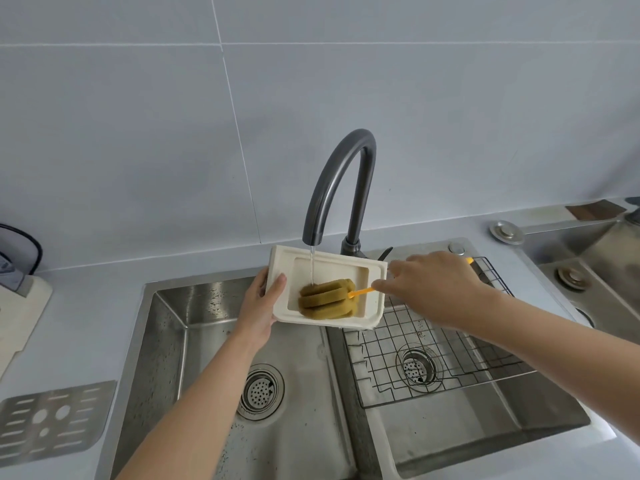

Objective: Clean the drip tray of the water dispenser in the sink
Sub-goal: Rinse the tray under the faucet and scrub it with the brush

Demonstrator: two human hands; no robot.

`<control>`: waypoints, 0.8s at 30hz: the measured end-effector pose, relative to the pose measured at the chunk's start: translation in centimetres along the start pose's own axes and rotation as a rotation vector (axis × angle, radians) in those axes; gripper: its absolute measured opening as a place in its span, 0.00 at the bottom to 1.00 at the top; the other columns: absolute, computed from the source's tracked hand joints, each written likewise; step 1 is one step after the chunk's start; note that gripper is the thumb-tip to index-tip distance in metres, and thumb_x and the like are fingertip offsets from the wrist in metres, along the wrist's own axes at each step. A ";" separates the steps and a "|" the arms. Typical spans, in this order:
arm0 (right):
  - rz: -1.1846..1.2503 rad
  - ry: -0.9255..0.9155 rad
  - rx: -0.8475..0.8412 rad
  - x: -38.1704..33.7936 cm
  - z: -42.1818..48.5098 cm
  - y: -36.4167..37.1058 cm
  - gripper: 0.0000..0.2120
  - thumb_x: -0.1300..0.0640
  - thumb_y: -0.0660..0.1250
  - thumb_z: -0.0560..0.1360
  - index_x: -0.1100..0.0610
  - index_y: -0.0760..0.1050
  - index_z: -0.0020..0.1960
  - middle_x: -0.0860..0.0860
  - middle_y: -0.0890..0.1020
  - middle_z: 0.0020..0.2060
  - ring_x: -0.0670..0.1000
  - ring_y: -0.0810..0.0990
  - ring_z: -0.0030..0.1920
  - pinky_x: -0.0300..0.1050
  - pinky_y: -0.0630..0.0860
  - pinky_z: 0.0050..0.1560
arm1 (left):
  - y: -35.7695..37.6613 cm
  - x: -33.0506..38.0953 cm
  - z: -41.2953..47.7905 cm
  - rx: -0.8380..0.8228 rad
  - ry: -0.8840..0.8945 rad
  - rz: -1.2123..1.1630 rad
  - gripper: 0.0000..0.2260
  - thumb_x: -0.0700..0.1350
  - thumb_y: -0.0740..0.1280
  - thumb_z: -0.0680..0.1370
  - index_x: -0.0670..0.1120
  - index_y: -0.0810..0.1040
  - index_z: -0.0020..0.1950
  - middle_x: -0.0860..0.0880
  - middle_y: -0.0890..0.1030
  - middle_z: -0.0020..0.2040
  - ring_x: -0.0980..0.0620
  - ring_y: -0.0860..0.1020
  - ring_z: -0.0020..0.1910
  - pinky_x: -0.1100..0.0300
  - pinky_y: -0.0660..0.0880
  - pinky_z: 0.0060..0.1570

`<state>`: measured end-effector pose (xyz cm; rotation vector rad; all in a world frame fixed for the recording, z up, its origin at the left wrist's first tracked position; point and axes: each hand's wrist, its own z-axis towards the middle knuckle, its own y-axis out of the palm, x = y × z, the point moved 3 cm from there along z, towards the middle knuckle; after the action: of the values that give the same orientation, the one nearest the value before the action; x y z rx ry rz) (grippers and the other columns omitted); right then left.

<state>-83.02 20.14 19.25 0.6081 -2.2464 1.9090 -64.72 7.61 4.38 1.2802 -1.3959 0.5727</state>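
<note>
A cream rectangular drip tray (pixel 375 296) is held tilted over the divider of the double sink (pixel 166 306), under the dark arched faucet (pixel 349 174). A thin stream of water falls from the spout into the tray's hollow. My left hand (pixel 259 306) grips the tray's left edge, thumb on the rim. My right hand (pixel 433 289) holds the orange handle of a sponge brush (pixel 327 299), whose olive-green sponge head lies inside the tray under the water.
A metal slotted grate (pixel 48 420) lies on the counter at the lower left. A wire rack (pixel 426 344) sits in the right basin over its drain. The left basin has a drain strainer (pixel 259 391). A second sink (pixel 595 258) stands at the far right.
</note>
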 end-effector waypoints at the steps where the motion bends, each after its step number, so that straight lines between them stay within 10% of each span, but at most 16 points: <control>1: 0.028 0.014 0.016 0.4 0.0 -0.1 0.25 0.65 0.56 0.75 0.44 0.64 0.67 0.49 0.75 0.53 0.55 0.77 0.53 0.45 0.66 0.36 | -0.1 0.0 0.0 0.004 0.000 -0.008 0.12 0.51 0.68 0.68 0.53 0.76 0.51 0.49 0.81 0.50 0.48 0.79 0.50 0.52 0.77 0.43; 10: 0.240 0.171 0.082 0.5 0.0 0.5 0.32 0.66 0.54 0.73 0.37 0.58 0.68 0.48 0.74 0.48 0.54 0.74 0.40 0.45 0.64 0.32 | -0.5 1.0 0.4 0.086 0.009 0.024 0.11 0.49 0.64 0.75 0.54 0.73 0.57 0.48 0.80 0.53 0.46 0.78 0.53 0.45 0.77 0.50; 24: 0.177 0.064 0.029 -1.1 -0.2 2.9 0.28 0.65 0.53 0.76 0.43 0.56 0.71 0.52 0.71 0.53 0.55 0.74 0.52 0.46 0.64 0.37 | -1.2 1.8 0.2 0.220 -0.023 -0.032 0.16 0.48 0.64 0.76 0.48 0.70 0.63 0.46 0.77 0.57 0.44 0.76 0.54 0.48 0.77 0.45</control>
<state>-83.19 20.93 16.31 0.3557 -2.3049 2.0125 -63.38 6.40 5.56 1.4852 -1.3565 0.7064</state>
